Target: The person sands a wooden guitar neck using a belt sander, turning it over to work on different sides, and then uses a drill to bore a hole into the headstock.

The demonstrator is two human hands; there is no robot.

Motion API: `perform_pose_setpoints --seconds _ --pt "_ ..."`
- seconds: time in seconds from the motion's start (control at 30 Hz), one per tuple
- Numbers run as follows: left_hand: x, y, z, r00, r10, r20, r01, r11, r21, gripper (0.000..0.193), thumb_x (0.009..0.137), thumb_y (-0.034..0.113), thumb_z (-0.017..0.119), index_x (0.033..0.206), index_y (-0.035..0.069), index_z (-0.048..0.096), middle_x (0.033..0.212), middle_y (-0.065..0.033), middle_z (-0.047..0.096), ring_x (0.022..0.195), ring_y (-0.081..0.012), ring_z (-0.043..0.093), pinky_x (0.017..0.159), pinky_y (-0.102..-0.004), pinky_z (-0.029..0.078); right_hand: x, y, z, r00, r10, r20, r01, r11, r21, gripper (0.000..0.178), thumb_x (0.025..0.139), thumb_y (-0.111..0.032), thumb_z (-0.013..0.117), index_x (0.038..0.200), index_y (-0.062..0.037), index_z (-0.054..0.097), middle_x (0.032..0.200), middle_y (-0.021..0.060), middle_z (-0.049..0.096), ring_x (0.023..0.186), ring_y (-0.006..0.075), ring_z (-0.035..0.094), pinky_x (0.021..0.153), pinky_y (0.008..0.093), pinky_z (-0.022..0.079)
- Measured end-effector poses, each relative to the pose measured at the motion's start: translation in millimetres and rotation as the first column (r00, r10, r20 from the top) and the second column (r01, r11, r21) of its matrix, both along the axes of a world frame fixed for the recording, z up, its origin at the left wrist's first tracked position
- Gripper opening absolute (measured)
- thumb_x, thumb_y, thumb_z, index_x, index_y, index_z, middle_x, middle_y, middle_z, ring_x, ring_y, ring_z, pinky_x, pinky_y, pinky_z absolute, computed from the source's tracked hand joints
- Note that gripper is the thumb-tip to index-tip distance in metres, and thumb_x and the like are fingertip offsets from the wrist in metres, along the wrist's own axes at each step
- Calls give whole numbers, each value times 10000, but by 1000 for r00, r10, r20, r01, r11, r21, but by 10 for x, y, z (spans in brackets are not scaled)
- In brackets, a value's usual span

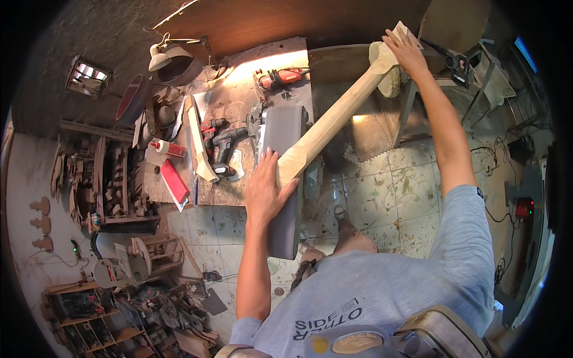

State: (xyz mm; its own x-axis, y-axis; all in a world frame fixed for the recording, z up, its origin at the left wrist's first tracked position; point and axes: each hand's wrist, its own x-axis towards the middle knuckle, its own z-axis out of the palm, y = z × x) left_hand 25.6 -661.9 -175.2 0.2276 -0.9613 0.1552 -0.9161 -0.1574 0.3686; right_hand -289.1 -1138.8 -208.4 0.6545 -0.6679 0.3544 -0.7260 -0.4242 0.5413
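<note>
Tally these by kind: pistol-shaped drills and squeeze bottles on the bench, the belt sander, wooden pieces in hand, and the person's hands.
Drills: 2 (red one, dark one)
Squeeze bottle: 1
Belt sander: 1
Wooden piece in hand: 1
Hands: 2 (left hand, right hand)
Total: 7

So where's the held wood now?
Head view: the wood slants from over the belt at centre to upper right, spanning left hand to right hand.

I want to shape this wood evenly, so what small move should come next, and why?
Perhaps turn the long, pale wooden piece slightly: your left hand holds its near end over the grey sanding belt, while your right hand holds the far end.
</note>
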Motion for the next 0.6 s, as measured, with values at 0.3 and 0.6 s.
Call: perform_pose_setpoints --seconds 0.3,0.6 --pt "316 511 55 998 69 7 -69 997 37 772 852 397 777 1476 42 495 1548 -178 490 1435 -337 466 1150 -425 407 659 391 -39 985 122 124 -128 991 44 793 814 6 682 1540 -154 404 1656 28 328 1533 309 290 1236 503 286" --pt "728 1186 40 995 102 3 -102 993 58 798 838 398 786 1488 49 482 1545 -165 497 1428 -337 473 1127 -432 431 1262 1055 -26 979 133 155 -140 990 33 558 941 -136 578 1488 -181 479 1601 35 420 1517 332 330 1229 547 265"
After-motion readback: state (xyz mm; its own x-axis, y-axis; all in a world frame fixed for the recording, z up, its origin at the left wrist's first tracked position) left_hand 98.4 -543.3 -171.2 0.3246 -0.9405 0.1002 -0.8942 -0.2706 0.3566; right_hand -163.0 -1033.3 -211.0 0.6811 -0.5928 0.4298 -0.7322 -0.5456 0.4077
